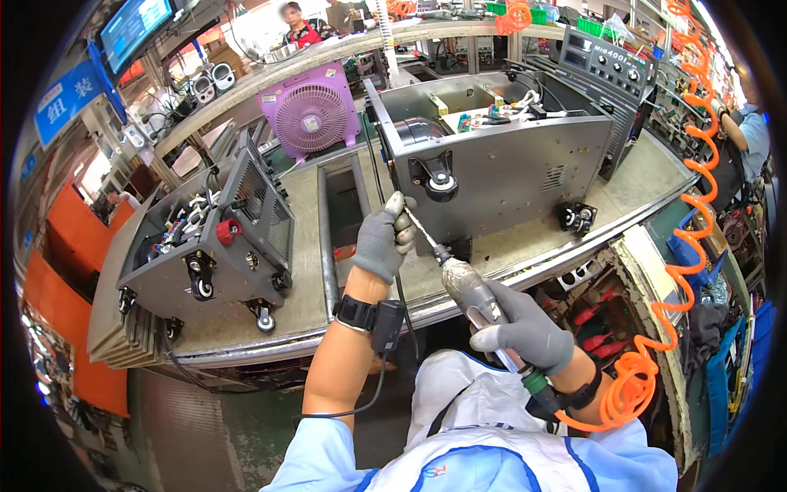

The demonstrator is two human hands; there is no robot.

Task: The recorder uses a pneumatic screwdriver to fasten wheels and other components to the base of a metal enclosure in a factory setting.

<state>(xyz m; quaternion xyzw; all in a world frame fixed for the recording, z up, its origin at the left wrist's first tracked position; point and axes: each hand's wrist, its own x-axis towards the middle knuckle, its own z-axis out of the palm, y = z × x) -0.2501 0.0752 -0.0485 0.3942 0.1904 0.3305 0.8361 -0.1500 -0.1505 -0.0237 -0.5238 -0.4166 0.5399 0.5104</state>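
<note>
My right hand (533, 332), in a grey glove, is wrapped round a pneumatic screwdriver (471, 291) with a long bit pointing up and left. A coiled orange air hose (631, 385) runs from the area of its rear end. My left hand (384, 242), also gloved, has its fingers closed at the tip of the bit; anything small between them is hidden. Just beyond stands a grey metal machine housing (508, 176) on its side, with black casters (440, 182) on the wall facing me. Wires and parts show in its open top.
A second grey housing (221, 266) with casters stands at the left of the workbench (316, 316). Behind are a purple fan (311, 115) and a shelf (246, 86). Red-handled tools (594, 328) lie below the bench edge at right. Other people work farther off.
</note>
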